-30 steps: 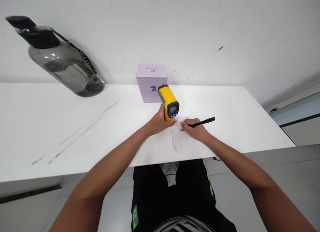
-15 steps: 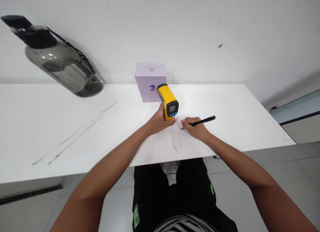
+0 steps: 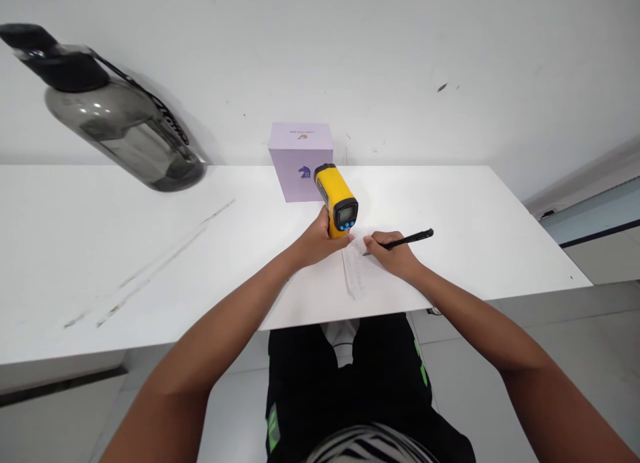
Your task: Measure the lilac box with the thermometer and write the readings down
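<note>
My left hand (image 3: pixel 319 242) is wrapped round the handle of a yellow and black infrared thermometer (image 3: pixel 338 195). Its small screen and blue buttons face me, and its front end points toward the purple box. In my right hand (image 3: pixel 393 255) is a black pen (image 3: pixel 413 238), its tip down at the right edge of a narrow strip of white paper (image 3: pixel 355 276). The paper lies on the white table between my hands, with small marks on it that I cannot read. Part of its upper end is covered by my left hand.
Behind the thermometer, a light purple box (image 3: pixel 302 176) stands against the wall. A grey see-through water bottle (image 3: pixel 127 133) with a black lid is at the back left. Dark streaks mark the white table (image 3: pixel 450 203) on the left, and its front edge runs just above my lap.
The whole view has shifted very slightly. Both hands keep their holds, and the pen has barely moved at the paper.
</note>
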{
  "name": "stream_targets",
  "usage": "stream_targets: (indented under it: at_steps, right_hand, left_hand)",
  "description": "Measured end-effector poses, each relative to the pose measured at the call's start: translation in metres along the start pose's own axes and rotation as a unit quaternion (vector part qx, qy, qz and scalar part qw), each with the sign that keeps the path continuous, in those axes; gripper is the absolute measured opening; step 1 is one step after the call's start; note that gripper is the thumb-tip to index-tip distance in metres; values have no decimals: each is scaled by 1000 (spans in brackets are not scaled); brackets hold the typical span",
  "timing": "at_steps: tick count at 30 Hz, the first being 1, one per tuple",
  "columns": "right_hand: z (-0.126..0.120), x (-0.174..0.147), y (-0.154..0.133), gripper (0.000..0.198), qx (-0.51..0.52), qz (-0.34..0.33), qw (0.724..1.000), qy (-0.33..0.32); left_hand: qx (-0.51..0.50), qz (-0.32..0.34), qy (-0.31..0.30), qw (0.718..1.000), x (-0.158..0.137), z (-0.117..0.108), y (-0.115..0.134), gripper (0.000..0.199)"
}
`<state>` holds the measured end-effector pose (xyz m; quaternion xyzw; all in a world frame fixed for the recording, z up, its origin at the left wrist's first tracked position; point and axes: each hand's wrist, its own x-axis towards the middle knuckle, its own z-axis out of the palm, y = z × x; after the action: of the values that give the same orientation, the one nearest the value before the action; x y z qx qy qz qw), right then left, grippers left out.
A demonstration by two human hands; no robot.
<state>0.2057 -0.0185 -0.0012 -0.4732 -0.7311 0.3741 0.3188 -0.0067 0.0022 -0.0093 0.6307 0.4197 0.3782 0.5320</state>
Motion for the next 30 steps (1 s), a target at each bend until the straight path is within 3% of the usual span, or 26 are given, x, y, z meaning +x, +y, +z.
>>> stream_targets:
  at_steps: [11,17,23,26,30]
  right_hand:
    - [-1,0,-1,51,-12,-20,999,-27]
    - [-2,-6,1,50,-32,-5,995,92]
    - [0,-5,5,38,-194,-84,967,142]
    - [0,1,10,32,-230,-79,952,184]
    - [-3,5,18,36,-267,-50,944,190]
  left_hand:
    - [26,11,-11,1000,2,-1,1,36]
    - [33,5,-16,999,1,-2,5,33]
    - [29,9,-22,999,0,-2,7,33]
    - [30,7,-19,999,-1,-2,8,35]
    - [38,-1,-18,999,0,-2,8,37]
